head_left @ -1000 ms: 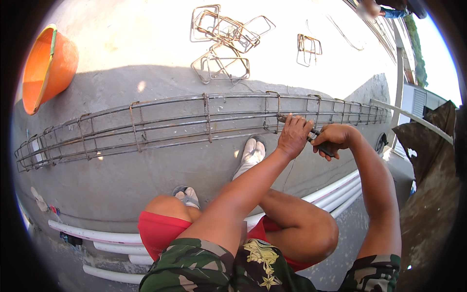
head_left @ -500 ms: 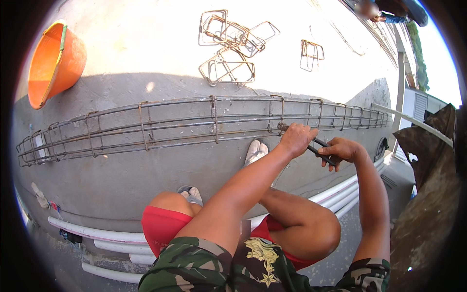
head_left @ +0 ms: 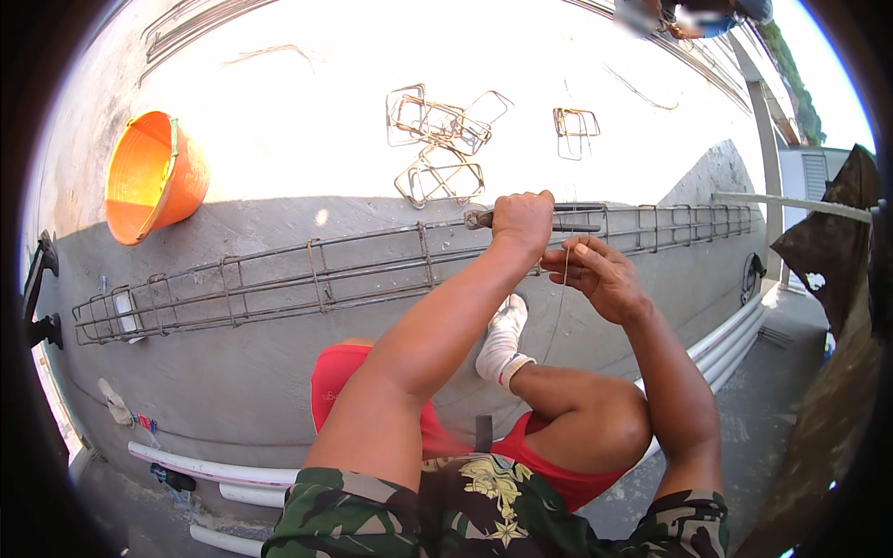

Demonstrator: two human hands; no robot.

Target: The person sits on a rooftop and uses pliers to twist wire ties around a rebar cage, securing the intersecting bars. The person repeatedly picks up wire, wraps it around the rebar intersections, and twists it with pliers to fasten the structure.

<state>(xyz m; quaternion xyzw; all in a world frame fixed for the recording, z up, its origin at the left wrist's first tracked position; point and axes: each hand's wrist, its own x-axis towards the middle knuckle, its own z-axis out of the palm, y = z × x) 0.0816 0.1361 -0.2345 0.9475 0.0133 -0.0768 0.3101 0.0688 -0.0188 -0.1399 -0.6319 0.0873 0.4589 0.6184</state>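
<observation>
A long rebar cage, made of straight bars and square stirrups, lies across the grey floor in front of me. My left hand is closed around a pair of pincers above the cage. The rusty pincer head points left, and the dark handles stick out to the right. Just below the handles, my right hand pinches a thin tie wire between thumb and fingers. The wire hangs down toward my lower leg.
An orange bucket lies tilted at the far left. Several loose stirrups are scattered beyond the cage. White pipes run behind me on both sides. A person is at the far right, near long bars.
My left hand has raised the pincers up and left, over the cage. My right hand has come off the handles and now holds a thin wire. The view has shifted too.
</observation>
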